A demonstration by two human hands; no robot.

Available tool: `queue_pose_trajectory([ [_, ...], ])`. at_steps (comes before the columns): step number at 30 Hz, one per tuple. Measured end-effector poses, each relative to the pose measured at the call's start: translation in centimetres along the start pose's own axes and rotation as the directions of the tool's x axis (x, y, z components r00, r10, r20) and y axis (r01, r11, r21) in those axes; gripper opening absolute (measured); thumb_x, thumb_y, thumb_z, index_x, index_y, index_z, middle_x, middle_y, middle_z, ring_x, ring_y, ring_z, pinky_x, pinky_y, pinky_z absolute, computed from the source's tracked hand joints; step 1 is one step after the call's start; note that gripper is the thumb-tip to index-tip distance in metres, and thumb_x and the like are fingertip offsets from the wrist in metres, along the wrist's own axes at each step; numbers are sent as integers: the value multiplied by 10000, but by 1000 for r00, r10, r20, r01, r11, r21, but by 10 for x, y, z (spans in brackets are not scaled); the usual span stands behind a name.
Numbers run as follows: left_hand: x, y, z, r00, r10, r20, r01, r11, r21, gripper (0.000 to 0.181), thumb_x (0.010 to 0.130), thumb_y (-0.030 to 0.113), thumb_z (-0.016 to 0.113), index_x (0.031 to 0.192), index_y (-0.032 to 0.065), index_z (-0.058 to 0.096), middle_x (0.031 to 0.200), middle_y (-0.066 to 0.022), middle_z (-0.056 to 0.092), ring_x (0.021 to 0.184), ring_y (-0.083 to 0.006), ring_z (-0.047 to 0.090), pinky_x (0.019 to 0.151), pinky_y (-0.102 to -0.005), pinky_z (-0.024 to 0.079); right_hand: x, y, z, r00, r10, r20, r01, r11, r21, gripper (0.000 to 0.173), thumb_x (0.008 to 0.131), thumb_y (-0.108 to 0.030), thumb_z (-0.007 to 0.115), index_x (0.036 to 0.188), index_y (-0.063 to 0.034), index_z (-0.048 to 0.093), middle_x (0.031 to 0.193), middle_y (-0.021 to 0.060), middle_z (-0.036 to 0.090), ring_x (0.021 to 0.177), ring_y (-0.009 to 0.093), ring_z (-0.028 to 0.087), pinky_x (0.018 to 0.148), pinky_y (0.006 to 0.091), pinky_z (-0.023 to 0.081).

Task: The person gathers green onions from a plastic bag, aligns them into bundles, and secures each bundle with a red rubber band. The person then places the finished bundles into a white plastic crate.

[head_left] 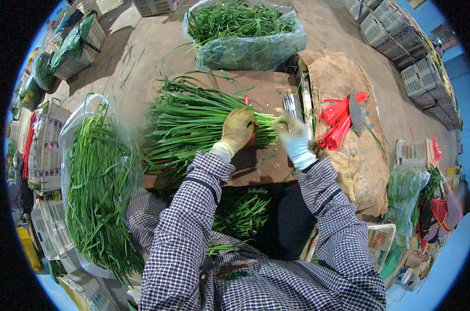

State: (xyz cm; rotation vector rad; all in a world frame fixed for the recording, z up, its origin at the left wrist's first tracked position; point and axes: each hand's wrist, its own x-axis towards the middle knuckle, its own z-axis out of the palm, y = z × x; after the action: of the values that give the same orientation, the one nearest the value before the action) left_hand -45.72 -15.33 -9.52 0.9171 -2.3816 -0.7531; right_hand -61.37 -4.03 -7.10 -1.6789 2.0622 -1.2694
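My left hand (238, 128), in a yellowish work glove, grips a bundle of long flat green leaves (192, 116), likely garlic chives, near its pale stem ends. A red tie (253, 138) shows beneath the fingers, and another bit of red (246, 100) lies behind the bundle. Close by the stem ends is my gloved right hand (294, 134), its fingers bent and slightly blurred; whether it holds anything is unclear. The bundle rests on a brown work board (273, 165). Just beyond the right hand lies a shiny metal object (292, 104).
At right, red plastic strips (334, 122) and a grey blade-like piece (356, 114) lie on a sackcloth-covered surface (332, 74). Plastic-lined containers hold leaves at left (99, 182) and ahead (238, 21). Stacked crates (398, 29) line the far right; another person (446, 212) is below them.
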Motion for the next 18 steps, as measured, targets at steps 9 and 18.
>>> queue_pose_trajectory([
  [9,6,-1,2,996,12,86,-14,1000,28,135,724,143,690,787,41,628,1064,-123,642,1034,-333,556,929,-414,422,-6,0,16,667,-477,572,745,426,-514,118,711,-144,595,764,-51,644,737,86,609,706,233,600,574,348,480],
  [18,-6,7,4,991,125,-57,-116,983,139,118,729,137,629,820,63,634,1012,-105,626,1031,-312,548,984,-426,382,-14,9,49,474,-441,762,879,183,-441,168,649,-176,607,597,-20,641,582,95,574,560,242,556,471,384,403],
])
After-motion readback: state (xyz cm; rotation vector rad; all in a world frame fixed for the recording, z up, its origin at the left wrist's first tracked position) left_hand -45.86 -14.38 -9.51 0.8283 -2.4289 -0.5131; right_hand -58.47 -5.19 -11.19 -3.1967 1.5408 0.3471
